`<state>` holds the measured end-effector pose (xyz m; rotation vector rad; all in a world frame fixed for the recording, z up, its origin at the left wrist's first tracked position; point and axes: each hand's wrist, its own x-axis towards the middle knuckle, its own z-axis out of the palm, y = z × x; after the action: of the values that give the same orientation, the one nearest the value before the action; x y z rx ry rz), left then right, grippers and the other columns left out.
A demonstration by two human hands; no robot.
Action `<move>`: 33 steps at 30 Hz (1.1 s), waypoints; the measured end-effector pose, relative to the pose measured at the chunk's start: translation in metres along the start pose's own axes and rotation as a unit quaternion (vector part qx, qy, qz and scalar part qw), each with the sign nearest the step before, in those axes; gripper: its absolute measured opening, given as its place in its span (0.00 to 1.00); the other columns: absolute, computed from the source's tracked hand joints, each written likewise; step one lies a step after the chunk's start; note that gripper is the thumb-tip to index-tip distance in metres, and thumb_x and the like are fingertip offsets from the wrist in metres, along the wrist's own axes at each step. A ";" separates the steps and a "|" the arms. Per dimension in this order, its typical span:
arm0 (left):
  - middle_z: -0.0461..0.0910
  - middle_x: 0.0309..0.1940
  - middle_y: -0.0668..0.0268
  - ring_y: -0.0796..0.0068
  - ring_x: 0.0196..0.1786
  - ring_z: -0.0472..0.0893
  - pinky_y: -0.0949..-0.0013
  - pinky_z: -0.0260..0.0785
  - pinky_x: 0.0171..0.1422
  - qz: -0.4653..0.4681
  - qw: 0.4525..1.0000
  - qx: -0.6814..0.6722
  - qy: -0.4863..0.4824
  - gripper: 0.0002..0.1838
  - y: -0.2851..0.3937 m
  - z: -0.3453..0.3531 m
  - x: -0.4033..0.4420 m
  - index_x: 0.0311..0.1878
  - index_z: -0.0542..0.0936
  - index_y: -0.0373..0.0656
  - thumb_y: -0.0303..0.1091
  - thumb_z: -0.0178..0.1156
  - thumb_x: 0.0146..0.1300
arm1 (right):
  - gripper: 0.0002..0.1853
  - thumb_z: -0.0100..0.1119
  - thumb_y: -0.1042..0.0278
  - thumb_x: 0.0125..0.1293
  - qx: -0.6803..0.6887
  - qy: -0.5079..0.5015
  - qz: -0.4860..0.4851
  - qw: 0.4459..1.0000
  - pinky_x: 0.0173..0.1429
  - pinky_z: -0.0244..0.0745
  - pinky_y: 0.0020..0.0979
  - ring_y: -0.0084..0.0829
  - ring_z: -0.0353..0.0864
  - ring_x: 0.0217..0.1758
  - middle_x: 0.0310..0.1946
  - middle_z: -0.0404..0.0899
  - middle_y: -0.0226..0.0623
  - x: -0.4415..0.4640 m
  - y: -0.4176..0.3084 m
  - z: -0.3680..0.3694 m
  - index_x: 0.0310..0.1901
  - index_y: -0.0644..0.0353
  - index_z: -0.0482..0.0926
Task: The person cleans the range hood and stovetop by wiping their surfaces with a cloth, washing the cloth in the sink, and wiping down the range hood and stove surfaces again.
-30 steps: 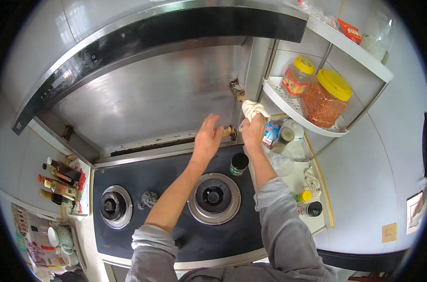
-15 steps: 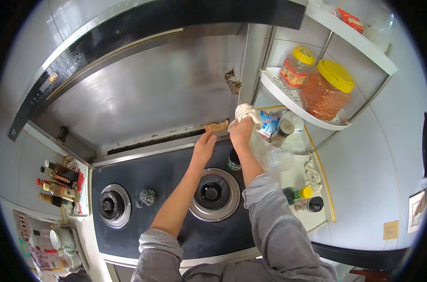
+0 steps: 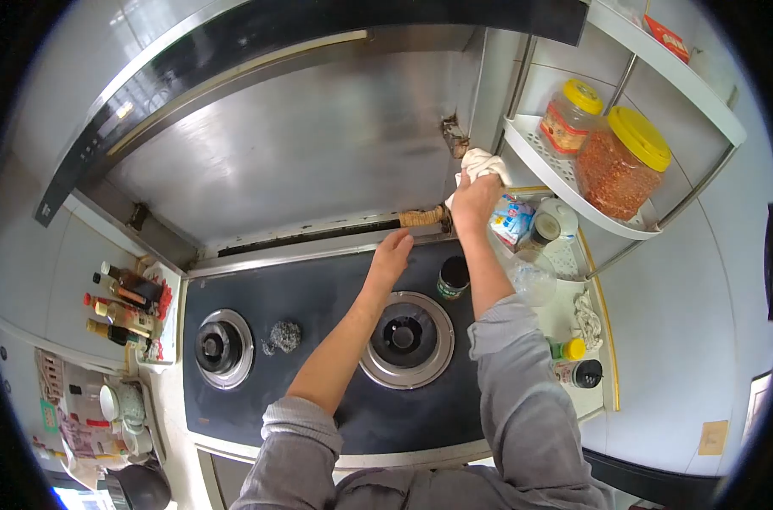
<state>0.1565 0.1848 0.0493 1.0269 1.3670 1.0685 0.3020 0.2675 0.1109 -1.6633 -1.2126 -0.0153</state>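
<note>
My right hand [image 3: 475,204] is closed around a bunched white cloth [image 3: 485,165]. It holds the cloth at the right edge of the metal back panel [image 3: 301,144], just below a grimy bracket [image 3: 454,136]. My left hand [image 3: 391,257] hovers over the rear of the black stove top [image 3: 318,280], fingers loosely bent, with nothing visible in it. Just above its fingertips, a tan wrapped piece [image 3: 422,218] lies along the dark slot at the panel's foot. A dark-lidded jar [image 3: 453,278] stands between my forearms, beside the right burner [image 3: 408,340].
A scouring ball [image 3: 285,337] lies between the right burner and the left burner [image 3: 224,348]. At left are several sauce bottles [image 3: 127,289]. On the right, a corner shelf [image 3: 557,174] holds yellow-lidded jars [image 3: 625,166]. The range hood [image 3: 318,30] overhangs above.
My right hand has moved up and right with the cloth, towards the panel's corner. My left hand stays near the back edge. The view has shifted somewhat, so the scene sits further right.
</note>
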 end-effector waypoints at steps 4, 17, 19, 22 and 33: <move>0.76 0.51 0.64 0.73 0.47 0.75 0.65 0.72 0.46 -0.034 0.994 -0.105 -0.027 0.28 0.025 0.014 -0.006 0.64 0.69 0.43 0.48 0.55 0.66 | 0.19 0.64 0.67 0.56 0.033 -0.016 0.011 0.999 0.55 0.63 0.48 0.56 0.69 0.52 0.42 0.73 0.60 -0.019 -0.011 -0.025 0.41 0.75 0.72; 0.78 0.28 0.68 0.80 0.31 0.76 0.74 0.69 0.33 0.058 0.961 -0.263 0.056 0.12 0.046 -0.070 -0.002 0.35 0.80 0.41 0.40 0.65 0.61 | 0.23 0.63 0.48 0.57 0.357 -0.492 0.228 0.761 0.37 0.75 0.30 0.28 0.78 0.40 0.39 0.78 0.33 -0.073 -0.057 -0.015 0.46 0.60 0.79; 0.80 0.29 0.67 0.80 0.30 0.77 0.75 0.69 0.33 0.069 0.966 -0.246 0.026 0.13 0.063 -0.086 -0.007 0.35 0.80 0.41 0.42 0.66 0.60 | 0.25 0.62 0.48 0.58 0.380 -0.440 0.266 0.769 0.37 0.76 0.33 0.28 0.78 0.41 0.42 0.77 0.33 -0.072 -0.058 -0.008 0.51 0.57 0.75; 0.81 0.32 0.66 0.79 0.32 0.78 0.75 0.71 0.37 0.084 0.966 -0.241 -0.041 0.15 0.089 -0.103 -0.019 0.38 0.81 0.38 0.43 0.65 0.60 | 0.28 0.61 0.47 0.59 0.439 -0.405 0.309 0.740 0.38 0.77 0.36 0.29 0.78 0.42 0.45 0.76 0.35 -0.075 -0.069 -0.012 0.56 0.55 0.69; 0.81 0.29 0.63 0.78 0.31 0.76 0.71 0.69 0.38 0.109 0.992 0.066 0.013 0.17 0.119 -0.130 -0.001 0.41 0.81 0.34 0.42 0.59 0.63 | 0.07 0.62 0.69 0.60 0.386 -0.399 0.124 0.822 0.37 0.70 0.21 0.19 0.76 0.31 0.29 0.80 0.30 -0.068 -0.091 -0.005 0.35 0.64 0.80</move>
<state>0.0284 0.2040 0.1692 1.2867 1.3840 1.1651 0.2070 0.2128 0.1412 -1.0588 -1.3047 1.2870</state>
